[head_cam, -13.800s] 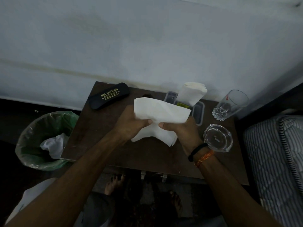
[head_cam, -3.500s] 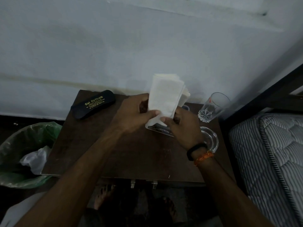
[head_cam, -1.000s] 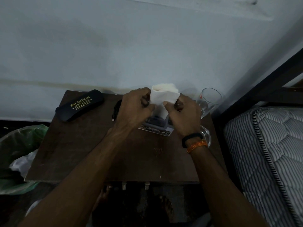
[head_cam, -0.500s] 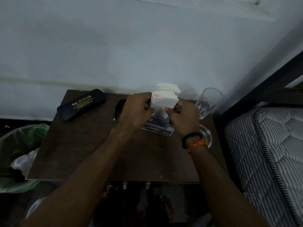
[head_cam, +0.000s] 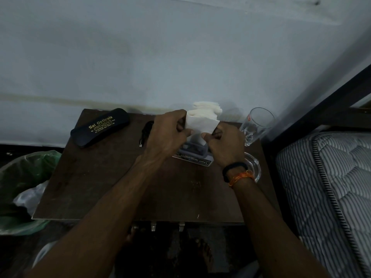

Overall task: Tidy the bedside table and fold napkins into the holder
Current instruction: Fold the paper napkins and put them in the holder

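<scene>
Over the back of the bedside table [head_cam: 124, 187], I pinch a folded napkin [head_cam: 201, 123] with both hands: my left hand [head_cam: 167, 135] grips its left edge, my right hand [head_cam: 224, 146] its lower right corner, so it stays upright and flat as it goes down. It hangs just above the grey holder [head_cam: 193, 150], in front of the napkins [head_cam: 206, 107] already standing there. I judge the two-sided grip stops the fold springing open.

A dark wooden bedside table [head_cam: 104, 183] carries a black glasses case [head_cam: 99, 127], a cable [head_cam: 145, 132], a napkin holder [head_cam: 193, 150], a drinking glass [head_cam: 256, 125] and a glass ashtray [head_cam: 253, 164]
</scene>
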`<state>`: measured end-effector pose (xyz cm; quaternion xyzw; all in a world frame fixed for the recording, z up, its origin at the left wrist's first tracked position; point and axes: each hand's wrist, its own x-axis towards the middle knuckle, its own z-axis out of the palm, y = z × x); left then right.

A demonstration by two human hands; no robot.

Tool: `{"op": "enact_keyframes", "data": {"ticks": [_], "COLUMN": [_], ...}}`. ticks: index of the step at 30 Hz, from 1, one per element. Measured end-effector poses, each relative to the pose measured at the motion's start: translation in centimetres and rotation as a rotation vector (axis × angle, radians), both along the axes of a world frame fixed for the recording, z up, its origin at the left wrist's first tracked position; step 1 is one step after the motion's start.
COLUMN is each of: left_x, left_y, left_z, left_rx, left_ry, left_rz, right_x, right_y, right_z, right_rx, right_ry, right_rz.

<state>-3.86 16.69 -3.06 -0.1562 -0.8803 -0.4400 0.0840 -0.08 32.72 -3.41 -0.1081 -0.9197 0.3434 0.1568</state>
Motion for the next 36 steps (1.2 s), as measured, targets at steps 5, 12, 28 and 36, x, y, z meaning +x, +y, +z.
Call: {"op": "enact_keyframes", "data": {"ticks": [5,12,28,36], "left_x": [0.0,0.1,1.1,1.7], "left_y": [0.2,-0.2,-5.0,-4.3], "left_z": [-0.2,-0.2,0.2,-0.7], "left_rx": [-0.013,-0.005,0.048,0.083], "left_ry": [0.013,-0.025,-0.53,-0.496], "left_rz": [0.01,-0.043,0.159,0.135], "right_x": [-0.1,-0.1,5.2,4.8], "right_y": [0.0,0.0,0.4,-0.3], "right_z": [-0.3,-0.4,1.9,2.5], "right_rx": [0.017,0.009,0.089,0.078], "right_ry": [-0.015,-0.052,-0.339,-0.368], "right_rz": [-0.013,-0.025,-0.146,-0.097]}}
